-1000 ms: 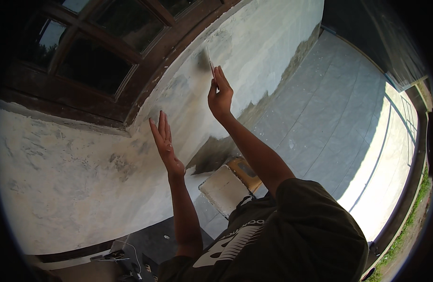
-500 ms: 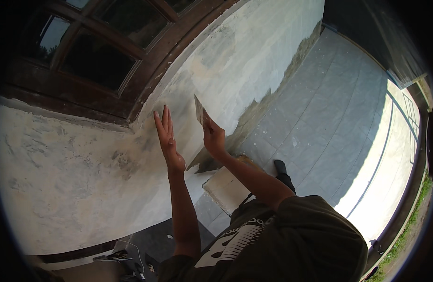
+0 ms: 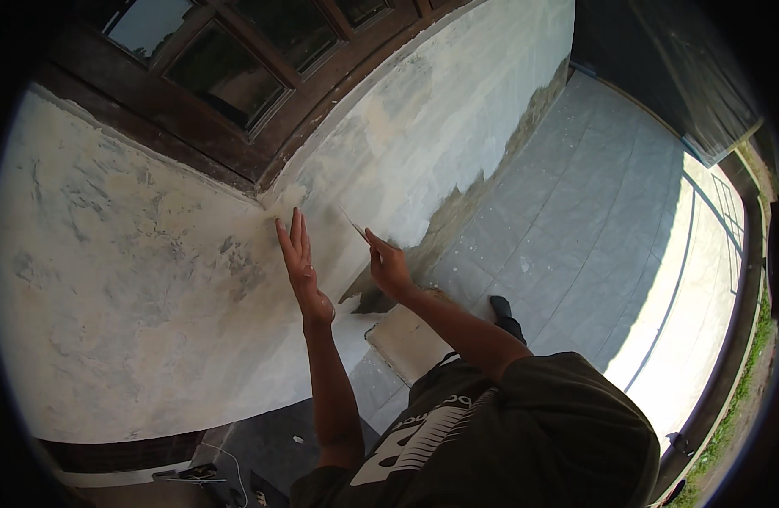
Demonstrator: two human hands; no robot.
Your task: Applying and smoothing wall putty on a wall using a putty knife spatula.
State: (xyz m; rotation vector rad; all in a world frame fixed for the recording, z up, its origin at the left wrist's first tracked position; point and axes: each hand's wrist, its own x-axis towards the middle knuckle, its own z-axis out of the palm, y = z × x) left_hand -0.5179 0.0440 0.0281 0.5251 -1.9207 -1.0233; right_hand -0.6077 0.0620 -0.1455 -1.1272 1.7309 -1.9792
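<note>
Flat and stretched out, my left hand [image 3: 305, 275] is raised in front of the plastered wall [image 3: 169, 279], below the corner of the window frame. Its fingers are close together, with pale smears near the wrist. I cannot tell whether it touches the wall. Just to the right, my right hand [image 3: 390, 267] is closed round a putty knife [image 3: 355, 227]. The thin blade points up and left toward the wall, seen nearly edge-on. The fingers hide its handle. Patches of white and grey filler cover the wall.
A dark wooden window [image 3: 275, 110] with glass panes is set in the wall above. A pale, worn slab or box top [image 3: 404, 340] is below my right forearm. Grey tiled floor [image 3: 542, 229] with white specks stretches right. A white cable [image 3: 237, 464] hangs at lower left.
The view has tilted, so the window and wall appear lower and further right. The putty knife has turned from showing its face to nearly edge-on. My left hand keeps its flat pose.
</note>
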